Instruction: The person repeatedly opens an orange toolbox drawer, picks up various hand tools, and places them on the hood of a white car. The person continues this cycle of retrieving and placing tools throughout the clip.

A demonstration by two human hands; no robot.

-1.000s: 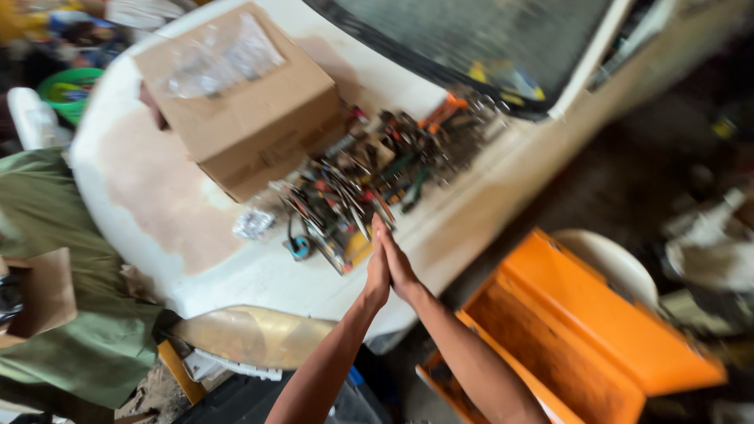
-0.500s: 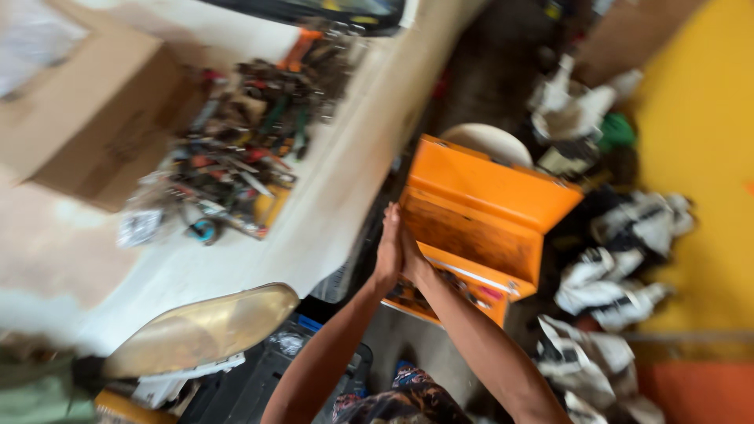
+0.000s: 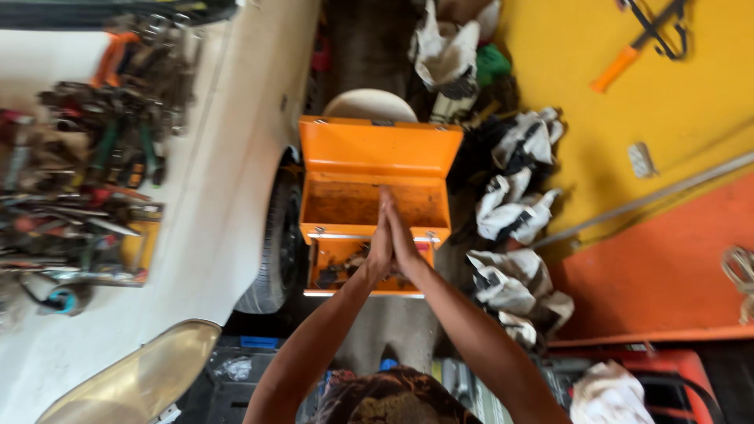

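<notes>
I note even daylight, colours saturated; pile of tools (image 3: 78, 173) at left edge motion-smeared; pressed hands mid-frame fairly sharp; deep shadow under car (image 3: 236, 157).

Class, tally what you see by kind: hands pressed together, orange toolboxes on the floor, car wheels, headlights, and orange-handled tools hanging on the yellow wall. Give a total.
Hands: 2, the left hand and right hand, palm to palm
Orange toolbox: 1, lid open
Car wheel: 1
Headlight: 1
Orange-handled tool on the wall: 1
Total: 6
</notes>
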